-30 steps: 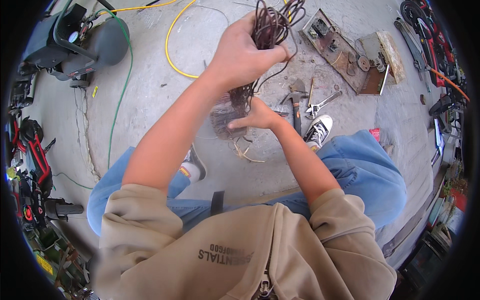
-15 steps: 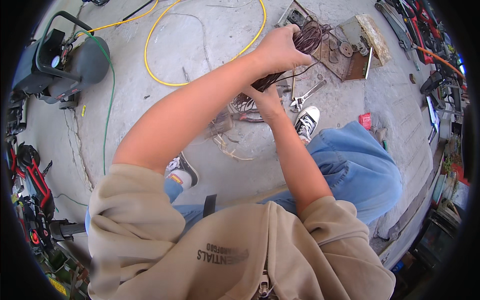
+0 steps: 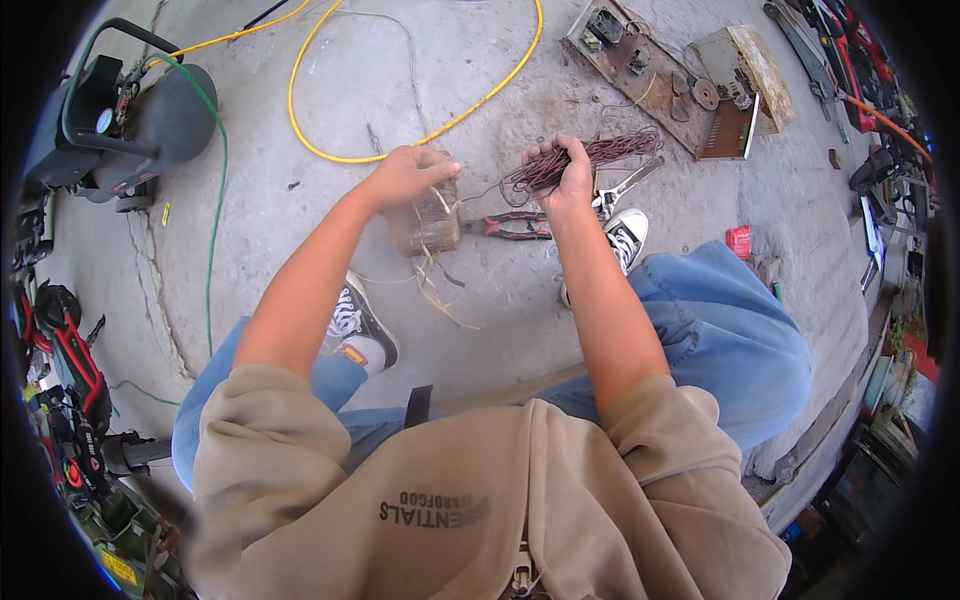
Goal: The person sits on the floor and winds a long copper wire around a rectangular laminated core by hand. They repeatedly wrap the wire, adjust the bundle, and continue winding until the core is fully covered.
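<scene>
A bundle of dark red wire [image 3: 618, 150] lies across my right hand [image 3: 568, 178], whose fingers are wrapped round its left part. One loose strand curves from the bundle toward the left. My left hand [image 3: 412, 175] is closed at the top of a brown, worn block with loose wires [image 3: 425, 228]; a pale lead [image 3: 441, 198] runs up to its fingertips. The block is smeared by motion, and the far side of the grip is hidden. Red-and-black pliers [image 3: 515, 226] lie on the floor between my hands. An adjustable wrench [image 3: 632, 182] is partly covered by the bundle.
A rusty opened metal casing with parts [image 3: 680, 110] lies at the far right. The yellow hose [image 3: 292, 95] loops across the concrete floor [image 3: 270, 250]. An air compressor [image 3: 150, 120] with a green hose [image 3: 222, 200] stands far left. A red packet [image 3: 738, 241] lies beyond my right knee.
My hands have parted: the left has left the wire bundle and moved down left to the brown block. The right has turned the bundle flatter and lower. The block has shifted left and up.
</scene>
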`<act>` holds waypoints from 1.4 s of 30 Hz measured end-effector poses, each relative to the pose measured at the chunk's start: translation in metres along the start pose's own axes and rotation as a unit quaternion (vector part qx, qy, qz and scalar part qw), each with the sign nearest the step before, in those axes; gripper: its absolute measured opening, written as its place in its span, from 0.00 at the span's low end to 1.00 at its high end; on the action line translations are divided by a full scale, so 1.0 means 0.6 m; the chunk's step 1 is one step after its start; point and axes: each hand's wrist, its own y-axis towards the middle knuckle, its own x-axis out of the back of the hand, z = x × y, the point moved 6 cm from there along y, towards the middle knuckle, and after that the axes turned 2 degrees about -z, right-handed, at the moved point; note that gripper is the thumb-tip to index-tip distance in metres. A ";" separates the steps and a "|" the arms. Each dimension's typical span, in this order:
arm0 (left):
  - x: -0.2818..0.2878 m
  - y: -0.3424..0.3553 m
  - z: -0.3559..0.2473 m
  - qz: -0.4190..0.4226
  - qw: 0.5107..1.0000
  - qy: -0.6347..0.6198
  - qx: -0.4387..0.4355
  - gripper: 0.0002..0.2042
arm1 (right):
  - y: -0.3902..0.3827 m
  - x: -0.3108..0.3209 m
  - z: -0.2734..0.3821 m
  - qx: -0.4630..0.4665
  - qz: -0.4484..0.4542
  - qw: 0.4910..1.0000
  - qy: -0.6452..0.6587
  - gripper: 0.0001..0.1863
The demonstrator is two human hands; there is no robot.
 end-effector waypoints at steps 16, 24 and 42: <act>-0.106 -0.223 0.034 -0.195 0.973 0.121 0.038 0.21 | 0.003 0.035 -0.085 -0.041 0.069 0.826 -0.557 0.13; -0.136 -0.272 0.056 -0.360 0.911 0.178 0.094 0.20 | -0.067 0.067 -0.130 -0.235 0.171 0.749 -0.595 0.24; -0.105 -0.237 0.233 -0.171 0.900 -0.334 0.221 0.39 | -0.085 0.072 -0.155 -0.277 0.174 0.781 -0.532 0.29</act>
